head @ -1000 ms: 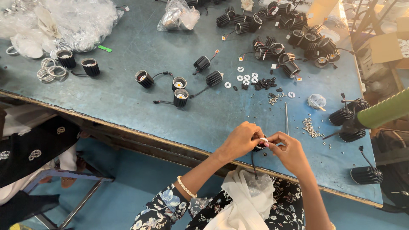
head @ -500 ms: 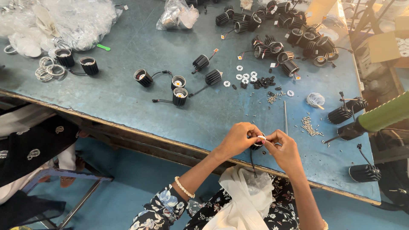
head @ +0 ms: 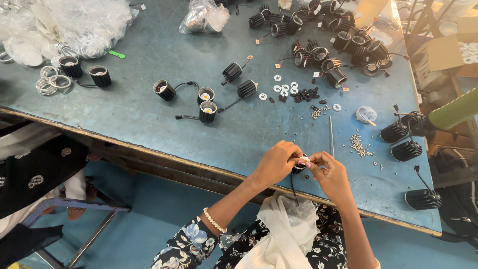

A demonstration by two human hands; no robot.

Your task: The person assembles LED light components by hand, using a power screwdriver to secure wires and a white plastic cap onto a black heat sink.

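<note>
Worktable (head: 164, 112): blue-grey top, worn front edge, spreads out beyond the fingers on every side but the near one.

Clear plastic bags (head: 74, 25): a heap at the far left corner, well apart from the fingers; a smaller bag of parts (head: 204, 17) lies farther along the back edge.

Cluster of black finned lamp housings (head: 338, 47): far beyond the fingers, wires tangled among them.

Loose housings, three (head: 408, 149): to the right of the fingers, near the table's right edge (one sits close to the front corner).

Housings with leads, five (head: 206, 110): beyond and to the left of the fingers, well apart from them.

Left hand (head: 276, 163): fingers curled narrow, tips pinched on the small black part from its left side.

Right hand (head: 331, 174): fingers bent close, tips meeting the left hand's at the same part.

Small black part (head: 298, 168): held between both sets of fingertips, just above the table's front edge; largely hidden, so its shape is hard to tell. A thin dark wire (head: 294, 192) hangs from it below the fingers.

Thin metal rod (head: 331, 135): just beyond the right fingers, lying flat.

Screws (head: 358, 145): scattered beyond and right of the fingers.

White washers (head: 284, 89): small group farther back, beside black bits.
</note>
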